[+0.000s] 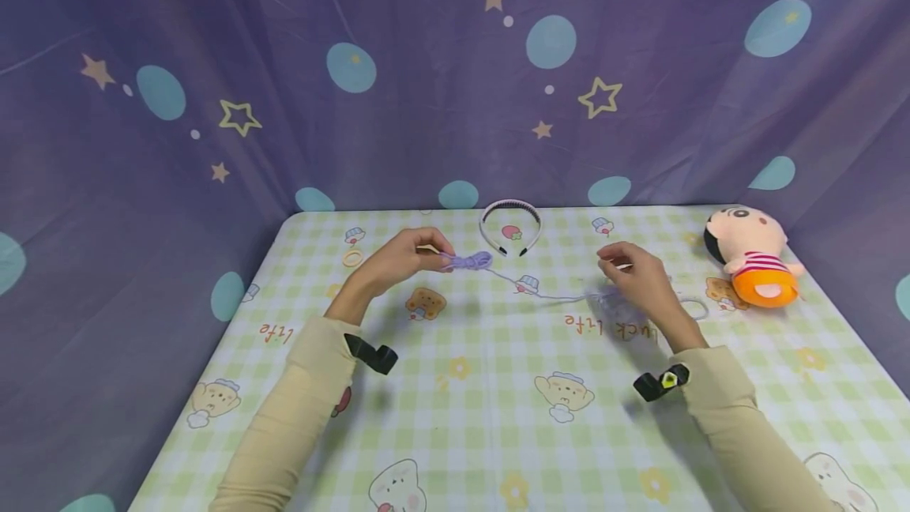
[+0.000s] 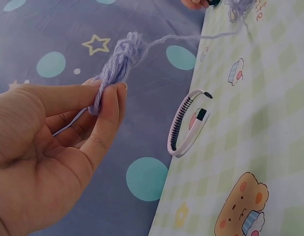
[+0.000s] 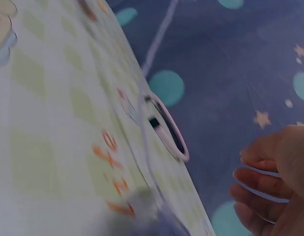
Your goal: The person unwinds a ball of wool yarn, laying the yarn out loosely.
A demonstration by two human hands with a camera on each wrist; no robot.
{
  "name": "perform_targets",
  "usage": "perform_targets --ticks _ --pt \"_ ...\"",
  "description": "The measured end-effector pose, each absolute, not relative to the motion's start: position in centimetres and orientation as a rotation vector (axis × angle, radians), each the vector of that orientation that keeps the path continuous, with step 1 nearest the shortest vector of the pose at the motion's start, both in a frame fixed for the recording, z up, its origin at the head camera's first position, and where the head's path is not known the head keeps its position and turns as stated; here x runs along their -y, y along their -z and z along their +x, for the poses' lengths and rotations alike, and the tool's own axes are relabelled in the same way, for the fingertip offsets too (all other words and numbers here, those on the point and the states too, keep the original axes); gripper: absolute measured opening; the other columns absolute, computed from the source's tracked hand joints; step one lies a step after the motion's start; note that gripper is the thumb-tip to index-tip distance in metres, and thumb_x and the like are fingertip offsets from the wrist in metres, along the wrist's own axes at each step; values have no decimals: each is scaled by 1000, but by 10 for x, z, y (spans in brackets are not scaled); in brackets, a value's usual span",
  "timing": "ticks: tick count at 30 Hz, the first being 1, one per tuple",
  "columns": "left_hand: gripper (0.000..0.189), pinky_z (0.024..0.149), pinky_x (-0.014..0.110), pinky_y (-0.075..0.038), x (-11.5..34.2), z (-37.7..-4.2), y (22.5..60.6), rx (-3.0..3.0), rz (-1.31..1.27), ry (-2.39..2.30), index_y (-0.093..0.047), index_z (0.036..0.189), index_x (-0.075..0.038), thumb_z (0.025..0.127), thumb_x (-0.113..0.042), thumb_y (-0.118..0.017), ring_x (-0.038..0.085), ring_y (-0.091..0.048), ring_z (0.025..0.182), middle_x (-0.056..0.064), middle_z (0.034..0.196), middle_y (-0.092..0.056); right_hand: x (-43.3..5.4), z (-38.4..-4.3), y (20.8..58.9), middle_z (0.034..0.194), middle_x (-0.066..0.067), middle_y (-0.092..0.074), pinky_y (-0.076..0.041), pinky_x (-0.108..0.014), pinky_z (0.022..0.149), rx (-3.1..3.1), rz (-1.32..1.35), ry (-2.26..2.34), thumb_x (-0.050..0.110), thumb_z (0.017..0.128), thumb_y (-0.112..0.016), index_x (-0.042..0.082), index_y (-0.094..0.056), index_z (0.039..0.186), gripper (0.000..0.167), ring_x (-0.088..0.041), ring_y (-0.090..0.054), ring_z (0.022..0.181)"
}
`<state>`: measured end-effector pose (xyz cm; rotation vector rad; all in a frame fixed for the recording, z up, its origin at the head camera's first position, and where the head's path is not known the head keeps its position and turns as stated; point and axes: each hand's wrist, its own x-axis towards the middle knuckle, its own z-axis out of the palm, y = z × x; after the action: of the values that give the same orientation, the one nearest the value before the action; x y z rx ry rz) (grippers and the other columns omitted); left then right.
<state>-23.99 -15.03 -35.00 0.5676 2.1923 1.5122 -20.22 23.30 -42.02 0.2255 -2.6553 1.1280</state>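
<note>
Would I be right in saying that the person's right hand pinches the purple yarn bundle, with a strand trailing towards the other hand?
Not quite: the head view shows the left hand pinching the purple yarn bundle, not the right hand; the strand does trail towards the other hand.

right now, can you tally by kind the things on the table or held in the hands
lavender yarn (wound bundle and loose heap, joined by a strand): 1
toothed headband: 1
plush doll: 1
rings (yellowish ring and pale ring): 2
total: 5
</note>
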Motion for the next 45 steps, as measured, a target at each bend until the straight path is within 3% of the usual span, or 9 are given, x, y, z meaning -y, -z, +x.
perform_targets --ticks 7,16,20,27,36,45 --pt "9 92 36 -53 150 -240 351 -2208 564 -1499 -61 101 -2 94 -8 -60 25 -65 97 12 108 -57 -191 -208 426 101 -13 -69 -55 -38 78 2658 460 -1232 13 92 -65 2 -66 109 20 -26 -66 90" --pt "9 93 38 -53 149 -239 352 -2193 571 -1517 -61 101 -2 94 -8 -60 34 -63 101 12 106 -58 -147 -206 443 99 -4 -71 -55 -29 76 2601 653 -1367 16 90 -67 8 -69 105 16 -17 -66 87" --pt "9 92 36 -53 148 -239 352 -2195 592 -1513 -61 101 -2 94 -7 -59 30 -65 98 11 106 -58 -136 -204 446 96 -4 -71 -55 -26 74 2539 693 -1397 15 89 -68 9 -70 100 12 -15 -66 83" --pt "9 92 38 -53 147 -239 352 -2189 588 -1517 -61 101 -2 94 -7 -59 28 -65 97 11 106 -58 -132 -203 443 88 -2 -71 -53 -25 70 2546 603 -1348 16 92 -65 11 -70 95 7 -12 -63 76" --pt "9 97 47 -49 149 -238 351 -2171 576 -1532 -60 101 -1 94 -6 -59 23 -66 95 12 106 -58 -156 -206 431 88 -7 -71 -52 -23 67 2479 424 -1335 19 94 -62 7 -68 99 14 -18 -66 76" --pt "9 97 48 -49 152 -239 352 -2189 550 -1522 -61 101 -1 94 -6 -60 24 -65 96 12 108 -58 -185 -207 426 88 -8 -70 -48 -12 69 2408 291 -1337 23 95 -62 8 -68 98 17 0 -62 75"
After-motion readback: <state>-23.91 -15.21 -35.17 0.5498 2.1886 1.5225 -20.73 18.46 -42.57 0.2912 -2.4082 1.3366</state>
